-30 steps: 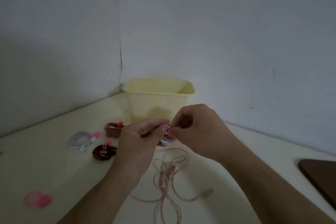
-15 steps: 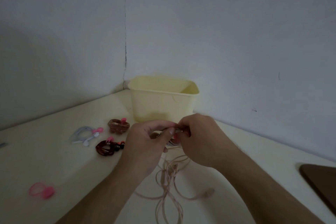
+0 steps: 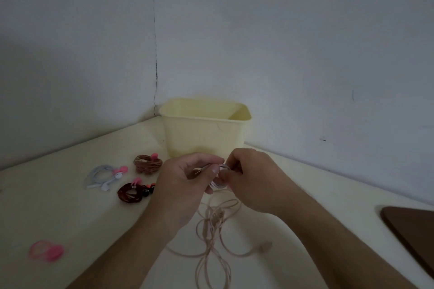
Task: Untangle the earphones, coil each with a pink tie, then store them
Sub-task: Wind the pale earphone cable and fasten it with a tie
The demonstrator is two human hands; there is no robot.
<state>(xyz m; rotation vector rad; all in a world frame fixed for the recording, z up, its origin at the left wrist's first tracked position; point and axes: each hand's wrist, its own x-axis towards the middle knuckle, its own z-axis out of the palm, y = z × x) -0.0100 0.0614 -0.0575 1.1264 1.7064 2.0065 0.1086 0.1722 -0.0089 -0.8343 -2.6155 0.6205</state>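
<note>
My left hand (image 3: 185, 183) and my right hand (image 3: 251, 178) meet above the table and together pinch a small white earphone coil (image 3: 219, 182). A loose pale pink earphone cable (image 3: 216, 230) lies in loops on the table just below the hands. To the left lie three coiled sets, each with a pink tie: a white one (image 3: 103, 175), a brown one (image 3: 148, 163) and a dark red one (image 3: 133, 191). A spare pink tie (image 3: 47, 250) lies at the near left. The yellow bin (image 3: 204, 131) stands behind the hands in the corner.
The cream table (image 3: 70, 213) meets two grey walls at the corner behind the bin. A dark brown flat object (image 3: 413, 230) sits at the table's right edge.
Both hands have dropped slightly and stayed together on the white coil. The view has shifted a little, so the bin and coils sit elsewhere in frame.
</note>
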